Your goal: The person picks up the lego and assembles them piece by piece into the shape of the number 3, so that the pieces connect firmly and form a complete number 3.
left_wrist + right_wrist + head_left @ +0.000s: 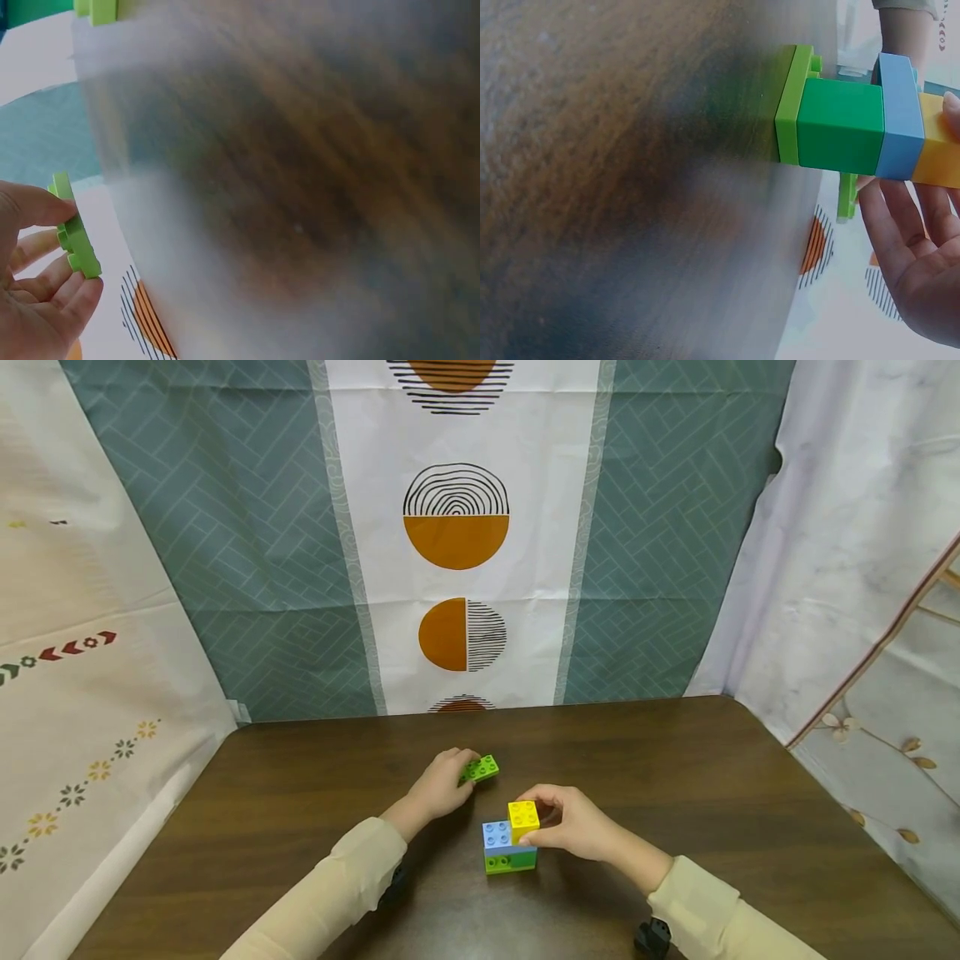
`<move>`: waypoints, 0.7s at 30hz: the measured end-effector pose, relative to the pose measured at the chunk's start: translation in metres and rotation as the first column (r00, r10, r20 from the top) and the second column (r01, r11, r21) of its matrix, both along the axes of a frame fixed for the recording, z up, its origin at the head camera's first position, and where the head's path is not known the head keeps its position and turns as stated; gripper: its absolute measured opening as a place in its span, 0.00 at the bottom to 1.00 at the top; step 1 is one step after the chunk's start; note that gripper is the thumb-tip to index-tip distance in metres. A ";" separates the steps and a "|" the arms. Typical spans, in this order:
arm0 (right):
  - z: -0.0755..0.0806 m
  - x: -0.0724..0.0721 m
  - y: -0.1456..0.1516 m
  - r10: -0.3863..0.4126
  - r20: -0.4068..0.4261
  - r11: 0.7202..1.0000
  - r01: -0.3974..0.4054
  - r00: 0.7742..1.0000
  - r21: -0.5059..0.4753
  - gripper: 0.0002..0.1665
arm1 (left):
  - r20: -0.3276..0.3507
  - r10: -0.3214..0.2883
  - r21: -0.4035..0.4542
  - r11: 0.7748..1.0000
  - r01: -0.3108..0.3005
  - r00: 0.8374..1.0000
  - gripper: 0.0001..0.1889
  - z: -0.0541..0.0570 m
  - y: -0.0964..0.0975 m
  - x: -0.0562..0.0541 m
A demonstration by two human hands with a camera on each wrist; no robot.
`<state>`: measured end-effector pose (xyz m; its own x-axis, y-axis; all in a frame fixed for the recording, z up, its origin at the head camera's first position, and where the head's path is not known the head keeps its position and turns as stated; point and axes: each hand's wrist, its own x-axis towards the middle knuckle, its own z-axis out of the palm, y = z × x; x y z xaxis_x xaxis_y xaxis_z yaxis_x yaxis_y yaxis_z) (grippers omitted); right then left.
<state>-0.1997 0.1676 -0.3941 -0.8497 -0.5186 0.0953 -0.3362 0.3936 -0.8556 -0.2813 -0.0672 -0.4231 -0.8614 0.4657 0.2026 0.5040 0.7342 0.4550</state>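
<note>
My left hand (441, 785) pinches a flat lime-green toy brick (486, 767) with studs, at the far middle of the table; in the left wrist view, thumb and fingers hold this brick (84, 244) by its ends. Nearer to me stands a small stack of bricks. Its base is a lime-green plate (786, 124), with a dark green block (840, 126) on it. Across that lies a light blue brick (497, 835), topped at its right end by a yellow brick (523, 814). My right hand (581, 825) grips the yellow brick between thumb and fingers.
The stack stands on a dark brown wooden table (315, 793). A patterned curtain (457, 643) hangs along the far table edge. Pale cloths (97, 693) hang at the left and right sides.
</note>
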 end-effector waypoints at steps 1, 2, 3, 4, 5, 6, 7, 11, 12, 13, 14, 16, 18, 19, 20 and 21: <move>0.000 0.000 0.000 0.001 -0.001 1.000 -0.001 1.000 -0.002 0.22 | -0.006 0.000 0.008 1.000 0.000 1.000 0.18 0.001 0.000 0.002; 0.000 0.000 0.000 0.002 -0.001 1.000 -0.002 1.000 -0.004 0.22 | -0.008 0.003 0.015 1.000 -0.003 1.000 0.18 0.002 -0.001 0.003; 0.000 0.000 0.000 0.003 -0.002 1.000 -0.003 1.000 -0.005 0.22 | -0.012 0.004 0.020 1.000 -0.004 1.000 0.18 0.002 -0.002 0.005; 0.000 0.000 0.000 0.003 -0.002 1.000 -0.003 1.000 -0.007 0.22 | -0.015 0.005 0.025 1.000 -0.005 1.000 0.18 0.003 -0.002 0.006; 0.000 0.000 0.000 0.004 -0.002 1.000 -0.004 1.000 -0.008 0.22 | -0.017 0.005 0.037 0.999 -0.005 1.000 0.18 0.004 -0.003 0.008; -0.001 0.000 0.000 0.004 -0.002 1.000 -0.004 1.000 -0.009 0.22 | -0.017 0.005 0.047 0.999 -0.004 1.000 0.18 0.005 -0.003 0.010; -0.001 0.001 0.000 0.003 0.000 1.000 -0.003 1.000 -0.010 0.22 | -0.017 0.004 0.060 0.998 -0.003 1.000 0.18 0.007 -0.004 0.012; -0.001 0.001 0.000 0.003 0.003 1.000 -0.003 1.000 -0.012 0.22 | -0.033 0.002 0.112 0.994 0.002 0.999 0.18 0.015 -0.008 0.021; 0.000 0.001 -0.001 0.003 0.005 1.000 -0.003 1.000 -0.013 0.22 | -0.035 0.003 0.119 0.993 0.001 0.999 0.19 0.017 -0.009 0.022; 0.000 0.001 -0.001 0.002 0.004 1.000 -0.002 1.000 -0.014 0.22 | -0.036 0.003 0.129 0.992 0.001 0.999 0.19 0.020 -0.010 0.024; 0.000 0.001 -0.001 0.002 0.003 1.000 -0.002 1.000 -0.015 0.22 | -0.039 0.005 0.137 0.991 0.001 0.999 0.19 0.022 -0.010 0.025; 0.000 0.001 -0.001 0.000 0.002 1.000 0.000 1.000 -0.015 0.22 | -0.035 0.006 0.152 0.988 -0.001 0.999 0.19 0.026 -0.012 0.028; -0.001 0.001 -0.001 -0.002 0.000 1.000 0.002 1.000 -0.014 0.21 | -0.026 0.007 0.169 0.986 -0.003 1.000 0.19 0.030 -0.013 0.030; -0.001 0.001 -0.001 -0.002 0.000 1.000 0.002 1.000 -0.013 0.21 | -0.025 0.007 0.178 0.984 -0.003 1.000 0.19 0.032 -0.014 0.031; -0.001 0.000 -0.001 -0.001 0.000 1.000 0.001 1.000 -0.012 0.21 | -0.026 0.007 0.185 0.983 -0.002 1.000 0.19 0.033 -0.015 0.033; -0.002 0.000 -0.001 -0.001 -0.001 1.000 0.001 1.000 -0.013 0.21 | -0.027 0.003 0.192 0.981 0.002 1.000 0.19 0.034 -0.015 0.034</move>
